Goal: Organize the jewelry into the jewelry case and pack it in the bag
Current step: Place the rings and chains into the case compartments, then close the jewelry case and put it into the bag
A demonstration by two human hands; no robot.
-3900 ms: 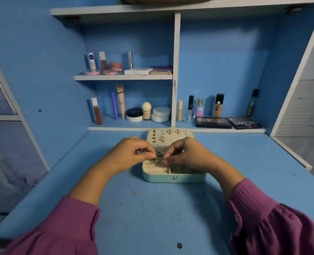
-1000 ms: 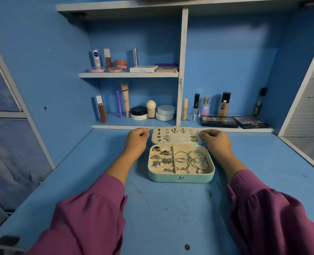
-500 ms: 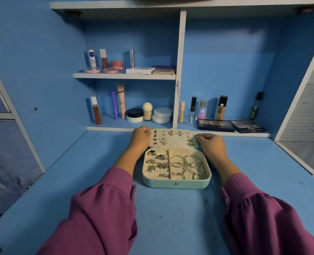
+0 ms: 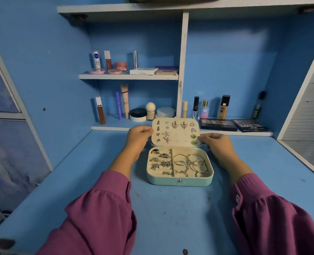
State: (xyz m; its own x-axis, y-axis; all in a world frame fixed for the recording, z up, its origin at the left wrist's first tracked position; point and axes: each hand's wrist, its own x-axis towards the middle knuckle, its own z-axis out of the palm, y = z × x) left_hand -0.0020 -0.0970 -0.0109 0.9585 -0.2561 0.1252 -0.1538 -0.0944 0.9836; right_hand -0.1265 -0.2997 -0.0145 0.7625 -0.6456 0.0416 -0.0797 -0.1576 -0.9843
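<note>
change: lid [image 4: 175, 132] was lying nearly flat a moment back, now tipped up toward me, both hands have gone from resting beside it to holding its side edges
sleeves: purple, nearest me, forearms run up either side of the case so nothing drags across the open tray
jewelry case [image 4: 179, 180]: mint base flat on the blue desk [image 4: 170, 218], centred between my arms, snap stud on the front wall faces me
rings [image 4: 159, 161]: left compartment, seated in the cream padding
hoops [image 4: 191, 163]: right compartment, loose and overlapping, divider keeps them off the rings
left hand [image 4: 136, 136]: fingers curled round the lid's left edge, pinching it
right hand [image 4: 216, 142]: fingertips pinch the lid's right edge, low near the green studs
why both sides: even lift, lid shouldn't twist on its hinge, and no finger lands on the earrings [image 4: 179, 125] pinned across the inner face
step: looks like closing the case; sorting appears done
risk: hoops stand proud of the tray, could foul the lid
shelves [image 4: 128, 76]: cosmetics behind, palettes at right, not involved
bag: can't identify it; something woven sits on the top shelf, mostly cut off
</note>
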